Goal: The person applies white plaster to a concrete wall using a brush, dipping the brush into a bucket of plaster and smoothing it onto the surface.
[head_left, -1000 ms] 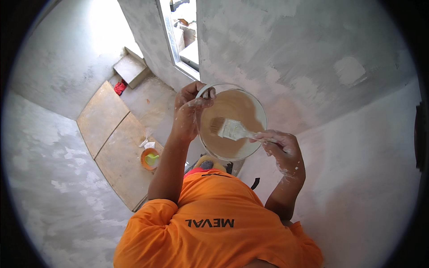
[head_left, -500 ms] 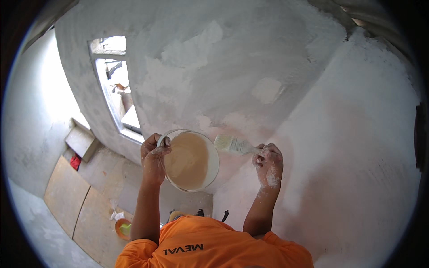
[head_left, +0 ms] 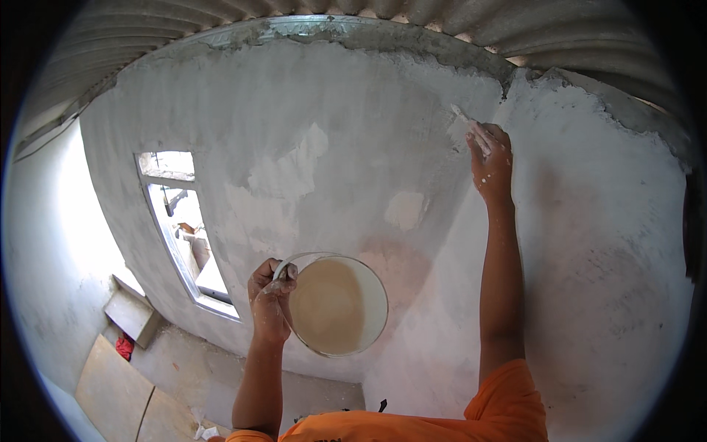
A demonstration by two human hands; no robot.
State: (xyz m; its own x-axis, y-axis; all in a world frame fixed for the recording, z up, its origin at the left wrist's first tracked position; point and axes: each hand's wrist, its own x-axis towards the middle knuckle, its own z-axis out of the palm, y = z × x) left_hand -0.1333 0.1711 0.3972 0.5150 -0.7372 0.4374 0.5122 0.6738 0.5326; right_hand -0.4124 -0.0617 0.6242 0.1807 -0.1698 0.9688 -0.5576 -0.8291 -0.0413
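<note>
A round white bucket (head_left: 375, 309) of beige liquid paint hangs in front of me, tilted so its inside shows. My left hand (head_left: 271, 289) is closed on its handle at the left rim. High up by the room's corner, my right hand (head_left: 492, 151) grips a paintbrush (head_left: 462, 116), with the arm stretched out. The brush appears edge-on against the grey wall (head_left: 353, 147), and my fingers hide most of its handle. Whether its bristles touch the wall I cannot tell. Pale spatters mark both hands.
A narrow window (head_left: 188, 236) opens in the wall at left. Corrugated roofing (head_left: 412, 11) runs above the wall's rough top edge. To the right stands a whitish wall (head_left: 589, 258). A box-like block (head_left: 132, 315), a red cloth (head_left: 124, 348) and flat boards (head_left: 110, 383) lie low on the left.
My right hand has risen with the brush from beside the bucket to the upper corner. The bucket has shifted slightly right and down in view. My view has tilted up, showing more roof.
</note>
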